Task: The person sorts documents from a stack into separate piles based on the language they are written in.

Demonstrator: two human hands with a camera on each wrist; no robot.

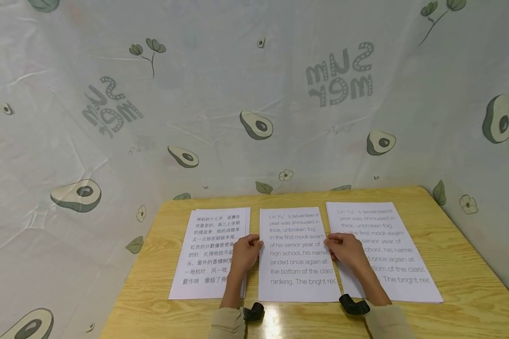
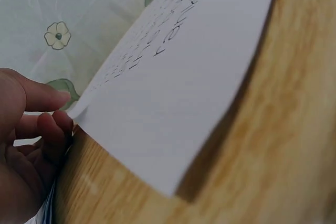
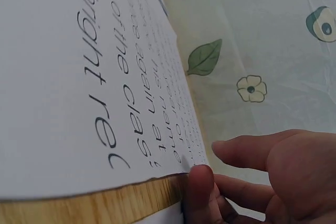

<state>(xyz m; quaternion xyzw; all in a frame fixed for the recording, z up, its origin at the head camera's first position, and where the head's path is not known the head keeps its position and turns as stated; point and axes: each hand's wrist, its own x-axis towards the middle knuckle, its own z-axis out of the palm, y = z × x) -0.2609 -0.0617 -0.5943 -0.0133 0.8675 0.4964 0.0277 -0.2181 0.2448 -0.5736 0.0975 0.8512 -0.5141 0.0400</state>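
A sheet of paper (image 1: 297, 263) printed with English text is in the middle of the head view, between my two hands. My left hand (image 1: 246, 254) pinches its left edge; in the left wrist view the thumb (image 2: 50, 98) and curled fingers meet at the sheet (image 2: 173, 103), whose near edge stands slightly off the wood. On the opposite side my right hand (image 1: 348, 249) holds the right edge. The right wrist view shows thumb and fingertips (image 3: 200, 179) around the edge of the sheet (image 3: 58, 129), their exact contact partly hidden.
Left of the middle sheet lies a stack of paper with Chinese text (image 1: 208, 254), partly under my left hand. A stack with English text (image 1: 386, 235) lies on the right, beneath my right forearm. The wooden table (image 1: 148, 301) meets a patterned curtain (image 1: 220, 94) behind.
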